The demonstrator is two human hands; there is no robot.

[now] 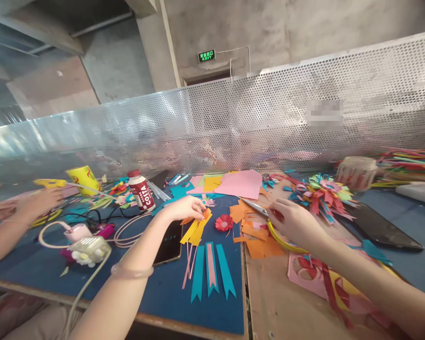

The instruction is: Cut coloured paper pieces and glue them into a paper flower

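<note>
My left hand (188, 208) is over the blue table mat, its fingers pinched at the top of some yellow paper strips (197, 232). In my right hand (292, 221) is a pair of scissors (257, 208), blades pointing left above orange paper scraps (260, 236); a yellow curved handle shows under the hand. Between my hands lies a red paper flower (224, 223). Nearer to me are blue paper ribbons (198, 274) with notched ends, one topped by a pink strip (210, 267). Thin pink strips (187, 264) lie beside them.
Pink paper sheets (239, 184) lie behind my hands. A phone (170, 243) is under my left wrist. A Costa bottle (141, 191), cables and a power strip (88, 250) stand left, near another person's hand (38, 203). At right are a ribbon rosette (326, 189), jar (356, 172) and black phone (384, 226).
</note>
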